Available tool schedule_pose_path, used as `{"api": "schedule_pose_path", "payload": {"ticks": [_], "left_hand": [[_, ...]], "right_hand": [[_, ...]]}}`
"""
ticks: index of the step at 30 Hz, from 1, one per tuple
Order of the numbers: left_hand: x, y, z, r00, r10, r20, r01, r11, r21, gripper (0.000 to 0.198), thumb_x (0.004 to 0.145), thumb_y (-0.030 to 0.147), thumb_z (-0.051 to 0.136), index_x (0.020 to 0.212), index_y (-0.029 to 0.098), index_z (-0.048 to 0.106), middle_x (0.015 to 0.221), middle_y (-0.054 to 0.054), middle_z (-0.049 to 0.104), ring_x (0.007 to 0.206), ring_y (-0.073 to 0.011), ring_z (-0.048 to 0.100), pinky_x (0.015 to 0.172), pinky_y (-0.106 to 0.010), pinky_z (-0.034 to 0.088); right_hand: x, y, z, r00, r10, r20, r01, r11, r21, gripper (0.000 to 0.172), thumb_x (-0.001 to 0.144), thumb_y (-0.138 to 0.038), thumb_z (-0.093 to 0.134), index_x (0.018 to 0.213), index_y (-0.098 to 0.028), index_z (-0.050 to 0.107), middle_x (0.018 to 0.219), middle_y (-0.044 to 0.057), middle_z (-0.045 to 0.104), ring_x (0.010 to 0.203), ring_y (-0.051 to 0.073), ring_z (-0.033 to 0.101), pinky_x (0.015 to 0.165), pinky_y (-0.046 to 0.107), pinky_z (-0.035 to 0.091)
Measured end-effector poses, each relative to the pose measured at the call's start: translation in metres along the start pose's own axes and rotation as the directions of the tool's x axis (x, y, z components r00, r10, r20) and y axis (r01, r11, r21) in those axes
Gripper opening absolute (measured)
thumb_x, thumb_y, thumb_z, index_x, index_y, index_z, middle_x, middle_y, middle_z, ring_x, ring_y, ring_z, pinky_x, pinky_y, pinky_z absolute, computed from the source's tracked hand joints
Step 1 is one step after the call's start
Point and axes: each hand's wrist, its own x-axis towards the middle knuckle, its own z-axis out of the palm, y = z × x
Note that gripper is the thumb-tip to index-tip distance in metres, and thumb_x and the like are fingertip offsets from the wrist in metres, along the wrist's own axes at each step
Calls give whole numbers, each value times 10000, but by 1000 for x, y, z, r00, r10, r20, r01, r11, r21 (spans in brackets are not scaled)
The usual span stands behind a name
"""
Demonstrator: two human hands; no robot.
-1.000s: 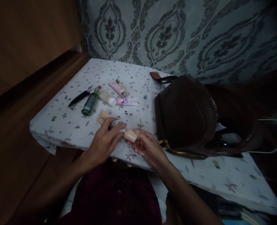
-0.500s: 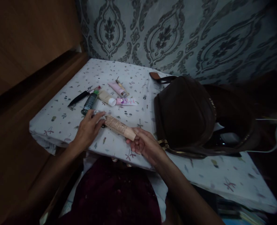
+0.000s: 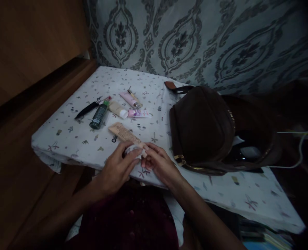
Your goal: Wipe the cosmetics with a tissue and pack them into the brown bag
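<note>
A beige squeeze tube [image 3: 125,133] with brown print slants over the front of the patterned cloth. My right hand [image 3: 159,161] pinches its lower right end between thumb and fingers. My left hand [image 3: 119,166] is closed around a crumpled white wipe [image 3: 133,151], pressed against the tube near that same end. Part of the wipe is hidden by my left fingers. Beyond the tube lie a dark green bottle [image 3: 99,116] with a bright green cap, a cream tube [image 3: 117,109] with a white cap, and a small pink and white tube [image 3: 139,113].
A pink tube [image 3: 129,100] with a silver cap lies farther back beside a thin gold item. At left is a black pointed item [image 3: 87,109]. A dark brown backpack [image 3: 200,128] stands open at right, a cable behind it. Wooden furniture [image 3: 39,41] borders the left.
My left hand has slid with the wipe from the tube's far left end to its lower right end. My right hand keeps hold of the tube.
</note>
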Motion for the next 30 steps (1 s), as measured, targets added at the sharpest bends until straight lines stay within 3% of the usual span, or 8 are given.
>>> {"api": "schedule_pose_path", "payload": {"ticks": [3, 7, 10, 13, 19, 24, 27, 30], "left_hand": [[-1, 6, 5, 999, -39, -37, 37, 997, -65, 363, 958, 161, 551, 1314, 231, 541, 1273, -124, 519, 1202, -240, 566, 961, -377, 539], [7, 2, 5, 916, -371, -151, 304, 890, -340, 320, 940, 296, 607, 1250, 232, 557, 1165, -82, 605, 1103, -231, 606, 964, -405, 535], [14, -2, 5, 763, -645, -53, 446, 583, -680, 348, 962, 341, 526, 1292, 231, 522, 1240, -88, 619, 1057, -214, 635, 909, -393, 565], [18, -8, 5, 663, -741, 107, 466, 296, -834, 448, 870, 230, 519, 1318, 230, 509, 1339, -96, 588, 1111, -225, 635, 915, -407, 572], [21, -19, -3, 717, -668, 197, 477, 265, -838, 732, 715, 132, 456, 1434, 256, 395, 1276, -85, 619, 1085, -218, 667, 883, -397, 582], [26, 0, 3, 762, -610, 218, 423, 214, -881, 490, 896, 286, 458, 1383, 271, 402, 1235, -91, 637, 945, -200, 686, 732, -341, 598], [22, 15, 16, 778, -611, 147, 397, 297, -868, 392, 958, 419, 509, 1317, 278, 442, 1251, -70, 640, 1080, -197, 653, 883, -347, 574], [20, 24, 27, 730, -676, 99, 429, 341, -836, 398, 926, 493, 599, 1223, 247, 504, 1185, -55, 672, 1133, -195, 641, 1010, -353, 518]], "right_hand": [[-3, 3, 2, 999, -19, -35, 21, 997, 68, 461, 656, -512, 820, 939, -200, 632, 600, -47, 580, 456, 92, 530, 386, 178, 294], [-7, 6, 4, 997, -73, -10, 74, 992, 99, 471, 720, -511, 771, 1049, -225, 593, 739, -4, 648, 496, 92, 530, 392, 182, 269], [-9, 6, 6, 994, -110, -4, 109, 987, 121, 490, 748, -501, 749, 1122, -252, 553, 821, 17, 666, 550, 106, 550, 411, 185, 282], [-10, 5, 8, 989, -148, -4, 148, 981, 129, 510, 746, -517, 749, 1140, -270, 539, 850, 20, 663, 575, 115, 554, 423, 188, 299], [-15, 5, 13, 980, -201, 3, 201, 979, 39, 538, 788, -534, 699, 1232, -289, 518, 920, 42, 668, 621, 138, 573, 446, 209, 355], [-14, 14, 21, 928, -372, -2, 363, 907, -215, 520, 891, -516, 609, 1341, -282, 488, 1009, 67, 675, 676, 165, 613, 492, 259, 459], [-14, 21, 26, 815, -580, -7, 513, 726, -458, 436, 949, -401, 557, 1359, -265, 498, 1260, 100, 635, 1032, 232, 653, 833, 365, 566], [-15, 29, 28, 724, -686, 70, 581, 553, -597, 434, 962, -283, 516, 1394, -251, 481, 1385, 112, 583, 1292, 262, 549, 1099, 464, 439]]}}
